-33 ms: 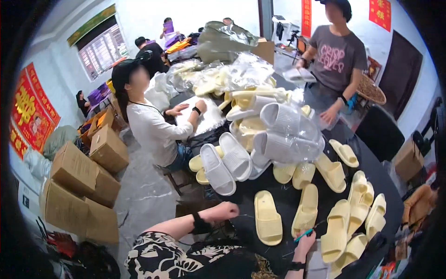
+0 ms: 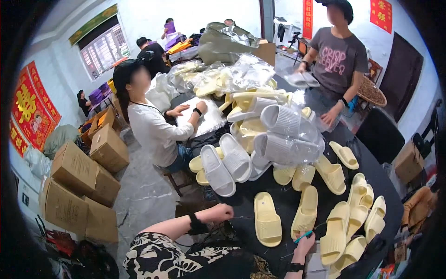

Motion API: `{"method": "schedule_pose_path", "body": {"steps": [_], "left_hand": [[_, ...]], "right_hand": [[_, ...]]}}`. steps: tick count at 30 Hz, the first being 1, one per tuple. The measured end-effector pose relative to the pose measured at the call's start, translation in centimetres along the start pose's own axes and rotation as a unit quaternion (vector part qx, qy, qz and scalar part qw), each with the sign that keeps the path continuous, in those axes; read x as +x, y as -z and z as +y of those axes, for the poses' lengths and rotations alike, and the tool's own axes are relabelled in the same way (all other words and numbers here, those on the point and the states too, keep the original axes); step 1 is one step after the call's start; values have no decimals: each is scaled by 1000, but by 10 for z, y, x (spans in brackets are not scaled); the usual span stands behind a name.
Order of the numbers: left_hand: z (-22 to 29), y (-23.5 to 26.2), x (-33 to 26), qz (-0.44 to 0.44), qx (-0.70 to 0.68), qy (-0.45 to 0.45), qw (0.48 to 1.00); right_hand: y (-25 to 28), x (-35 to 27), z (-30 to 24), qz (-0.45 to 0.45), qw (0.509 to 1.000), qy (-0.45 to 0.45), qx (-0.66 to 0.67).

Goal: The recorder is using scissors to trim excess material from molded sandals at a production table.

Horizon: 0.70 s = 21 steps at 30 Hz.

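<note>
My left hand is curled shut over the near left edge of the black table. Whatever its fingers pinch, if anything, is hidden. In my right hand is a small teal-handled tool, its exact kind unclear. That hand is at the near end of a pale yellow slipper. Another yellow slipper lies between my two hands, touched by neither. More yellow slippers are heaped right of my right hand. A pair of white slippers sits beyond my left hand.
Bagged white and yellow slippers pile up mid-table. A co-worker in white works at the left; another in grey stands across, holding white slippers. Cardboard boxes stack on the floor left. A black chair stands right.
My left hand has shifted slightly left. The teal tool has tilted a little in my right hand, and its dark tip shows less. The slippers have not moved.
</note>
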State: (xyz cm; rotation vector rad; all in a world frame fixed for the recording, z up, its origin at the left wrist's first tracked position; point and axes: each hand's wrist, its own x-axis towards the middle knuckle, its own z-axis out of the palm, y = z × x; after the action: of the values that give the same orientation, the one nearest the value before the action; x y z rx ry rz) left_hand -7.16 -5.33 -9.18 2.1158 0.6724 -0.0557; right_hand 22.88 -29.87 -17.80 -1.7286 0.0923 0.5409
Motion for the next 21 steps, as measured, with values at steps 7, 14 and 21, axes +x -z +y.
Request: {"method": "schedule_pose_path", "body": {"steps": [7,14,21], "left_hand": [[-79,-23,-45,-111,107,149,977],[-32,-33,-3,-39,120,-28,992],[35,-54,42,-112,-35,-11,993]], "right_hand": [[-8,4,-13,9,987,-46,152],[-1,9,-10,-4,971,-74,229],[-2,1,-7,12,980,-43,195]]}}
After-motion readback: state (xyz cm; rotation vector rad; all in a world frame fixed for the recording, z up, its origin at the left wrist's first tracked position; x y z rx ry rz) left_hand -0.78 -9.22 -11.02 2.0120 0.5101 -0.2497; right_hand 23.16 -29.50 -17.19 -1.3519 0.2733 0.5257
